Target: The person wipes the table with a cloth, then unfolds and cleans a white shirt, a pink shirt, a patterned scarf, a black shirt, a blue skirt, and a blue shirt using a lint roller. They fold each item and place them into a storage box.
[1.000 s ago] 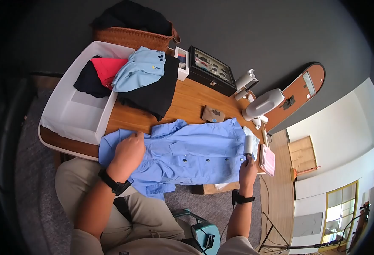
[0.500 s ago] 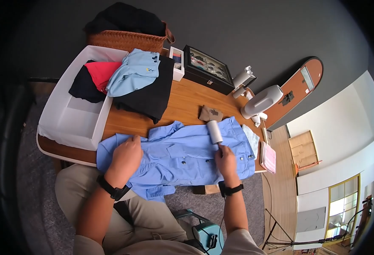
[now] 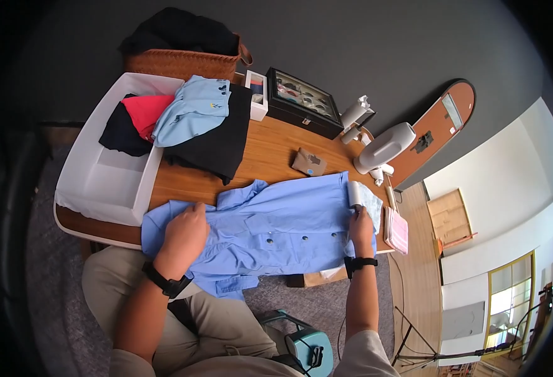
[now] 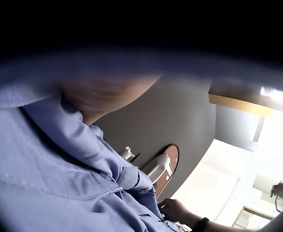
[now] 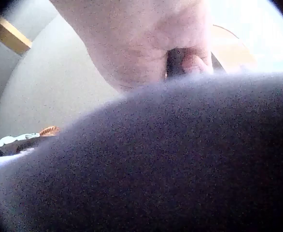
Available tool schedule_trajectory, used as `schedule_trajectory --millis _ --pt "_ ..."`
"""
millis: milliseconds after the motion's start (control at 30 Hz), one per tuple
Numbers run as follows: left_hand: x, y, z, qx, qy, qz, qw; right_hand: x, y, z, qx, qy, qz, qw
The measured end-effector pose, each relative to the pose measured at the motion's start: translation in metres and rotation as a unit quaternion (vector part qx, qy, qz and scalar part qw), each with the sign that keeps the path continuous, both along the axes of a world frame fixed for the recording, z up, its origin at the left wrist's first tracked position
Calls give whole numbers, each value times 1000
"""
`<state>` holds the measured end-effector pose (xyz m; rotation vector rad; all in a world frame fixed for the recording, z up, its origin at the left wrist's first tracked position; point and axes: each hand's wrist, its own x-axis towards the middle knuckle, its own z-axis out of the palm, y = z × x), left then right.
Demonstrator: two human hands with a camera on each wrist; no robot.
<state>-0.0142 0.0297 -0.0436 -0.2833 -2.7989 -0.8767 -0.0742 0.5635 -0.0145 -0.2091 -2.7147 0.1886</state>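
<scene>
A blue button shirt (image 3: 276,220) lies spread across the table, one part of it hanging over the front edge. At its left end my left hand (image 3: 187,234) pinches the fabric with curled fingers; the shirt's folds (image 4: 98,159) rise around that hand in the left wrist view. My right hand (image 3: 360,227) grips the handle of a lint roller (image 3: 354,194), whose white roll sits on the shirt's right end. A dark bit of the handle (image 5: 176,62) shows within the right fingers in the right wrist view, where a dark blur covers most of the rest.
A white bin (image 3: 103,188) with red and dark clothes stands at left, light-blue (image 3: 194,113) and black garments (image 3: 216,154) over its side. Behind are a woven basket (image 3: 182,63), a black display case (image 3: 304,103), a small brown packet (image 3: 309,162), a white bottle (image 3: 386,147) and pink cloths (image 3: 396,231).
The lint roller moved left to the middle of the shirt, then back right to its right end, in my right hand. My left hand has stayed at the shirt's left end.
</scene>
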Motion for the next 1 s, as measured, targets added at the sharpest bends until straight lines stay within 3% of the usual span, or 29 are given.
schedule_trajectory --millis 100,233,300,333,433,567,667,867,1000 --pt "0 -2 2 2 -14 2 1000 7 12 3 23 -2 -58 998" --pt "1 -2 8 12 -30 0 999 67 -51 21 -4 116 105 988" --pt "2 -1 6 21 -56 0 998 111 -112 33 -78 -11 79 994" --pt "1 -1 3 16 -41 0 999 131 -132 26 -78 37 164 983" --pt "-3 -1 -1 46 14 9 999 182 -184 10 -85 54 265 959" --pt "-10 -2 -3 115 90 44 988 217 -218 10 -136 -38 269 953" --pt "-11 -1 -2 111 83 54 989 207 -203 10 -132 -25 249 959" --pt "-10 -1 -4 95 72 48 992 166 -140 21 -96 -25 95 991" --pt "-9 -1 -3 80 60 47 994 135 -96 15 -44 28 76 996"
